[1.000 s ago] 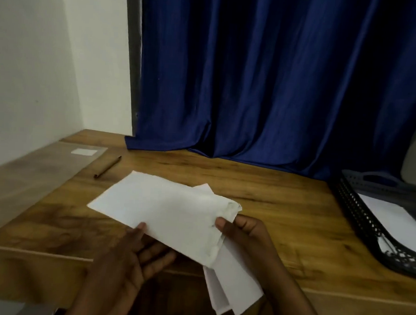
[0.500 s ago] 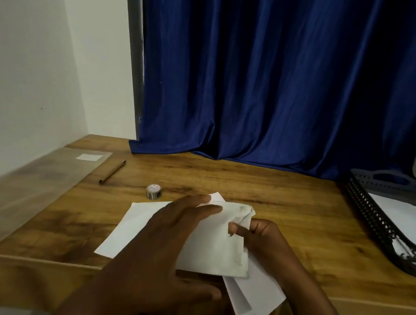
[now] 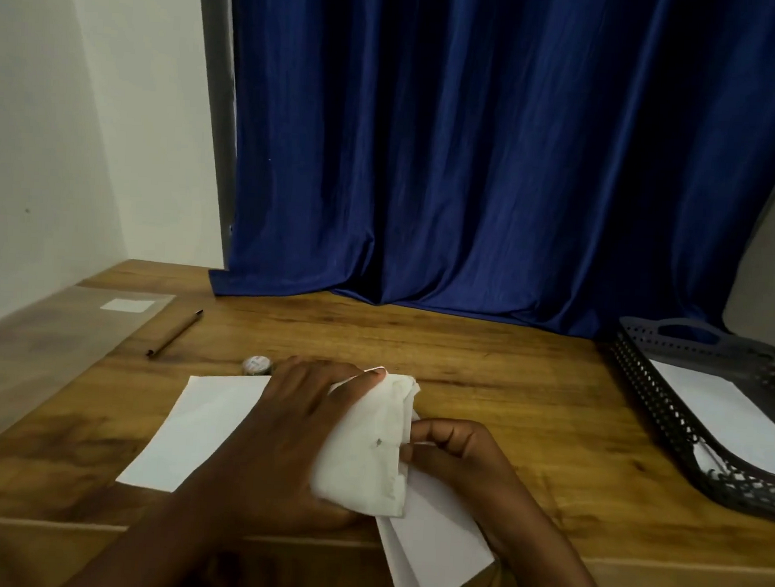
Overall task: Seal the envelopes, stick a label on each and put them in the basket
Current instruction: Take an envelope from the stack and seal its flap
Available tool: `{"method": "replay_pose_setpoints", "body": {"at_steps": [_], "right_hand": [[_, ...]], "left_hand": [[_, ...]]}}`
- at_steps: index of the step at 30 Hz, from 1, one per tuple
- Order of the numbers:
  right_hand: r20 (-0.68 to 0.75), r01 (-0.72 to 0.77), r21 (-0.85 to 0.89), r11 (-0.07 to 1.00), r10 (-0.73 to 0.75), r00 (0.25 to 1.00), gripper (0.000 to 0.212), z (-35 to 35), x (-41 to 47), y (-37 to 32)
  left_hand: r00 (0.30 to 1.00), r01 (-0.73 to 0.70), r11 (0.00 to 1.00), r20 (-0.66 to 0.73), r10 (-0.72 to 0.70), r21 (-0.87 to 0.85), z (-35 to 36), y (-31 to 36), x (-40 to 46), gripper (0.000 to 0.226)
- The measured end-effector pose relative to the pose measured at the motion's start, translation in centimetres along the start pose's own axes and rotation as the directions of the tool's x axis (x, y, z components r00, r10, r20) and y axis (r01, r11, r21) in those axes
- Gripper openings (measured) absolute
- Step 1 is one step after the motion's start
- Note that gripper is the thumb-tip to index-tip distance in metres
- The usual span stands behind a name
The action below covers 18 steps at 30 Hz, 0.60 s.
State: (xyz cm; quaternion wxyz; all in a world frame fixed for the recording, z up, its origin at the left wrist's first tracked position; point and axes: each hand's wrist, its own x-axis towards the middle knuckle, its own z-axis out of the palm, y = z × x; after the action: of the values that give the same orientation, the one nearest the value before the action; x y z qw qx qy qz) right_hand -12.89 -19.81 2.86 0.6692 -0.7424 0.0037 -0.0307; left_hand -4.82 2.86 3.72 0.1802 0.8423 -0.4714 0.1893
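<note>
Envelope [image 3: 217, 428] lies flat on the wooden worktop [image 3: 484, 379], white, long side running left to right, its right end crumpled and folded over. Left hand [image 3: 289, 427] lies across the middle of it with fingers straight and spread, pressing the paper down; the fingertips [image 3: 374, 373] reach the folded part at its far edge. Its grip is flat and wide, curled round nothing. Right hand [image 3: 454, 449] sits just beside the fold on the right, fingers curled, pinching the envelope's right edge between thumb and fingers, so its grip is narrow and holds the envelope. Under that hand more envelopes [image 3: 435, 547] stick out toward the near edge of the worktop, stacked and slightly fanned, overhanging the edge.

Tape roll [image 3: 256, 365] stands just behind the envelope, close to the left hand's knuckles. Pen [image 3: 175, 333] lies further back on the left, slanted, well apart from the envelope. At the left edge a clear sheet [image 3: 60, 343] covers part of the worktop, and a small white label [image 3: 127, 305] lies on it near the far corner. Basket [image 3: 667, 397], dark with a perforated wall, sits at the right end of the worktop, with a white envelope in it [image 3: 725, 414] lying flat. Blue curtain [image 3: 495, 164] hangs behind, its hem resting on the worktop.
</note>
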Motion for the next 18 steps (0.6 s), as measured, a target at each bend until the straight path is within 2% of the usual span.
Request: {"method": "replay_pose_setpoints", "body": {"at_steps": [5, 12, 15, 18], "right_hand": [[-0.034, 0.026, -0.177, 0.984, -0.033, 0.999, 0.016, 0.7, 0.5, -0.2], [-0.086, -0.002, -0.145, 0.989, -0.010, 0.996, 0.021, 1.4, 0.9, -0.3], [-0.092, 0.015, -0.162, 0.987, -0.031, 0.995, 0.037, 1.4, 1.1, -0.1], [-0.106, 0.019, -0.185, 0.983, -0.039, 0.994, 0.042, 1.4, 1.0, 0.0]], "left_hand": [[0.999, -0.036, 0.997, -0.002, 0.036, 0.073, 1.5, -0.5, 0.5, 0.120], [0.999, -0.031, 0.999, -0.041, 0.032, 0.040, 3.0, -0.5, 1.1, 0.125], [0.998, -0.034, 0.999, -0.047, 0.035, 0.014, 3.1, -0.6, 0.8, 0.122], [0.993, -0.057, 0.998, -0.102, 0.057, 0.007, 2.9, -0.3, 0.3, 0.116]]}}
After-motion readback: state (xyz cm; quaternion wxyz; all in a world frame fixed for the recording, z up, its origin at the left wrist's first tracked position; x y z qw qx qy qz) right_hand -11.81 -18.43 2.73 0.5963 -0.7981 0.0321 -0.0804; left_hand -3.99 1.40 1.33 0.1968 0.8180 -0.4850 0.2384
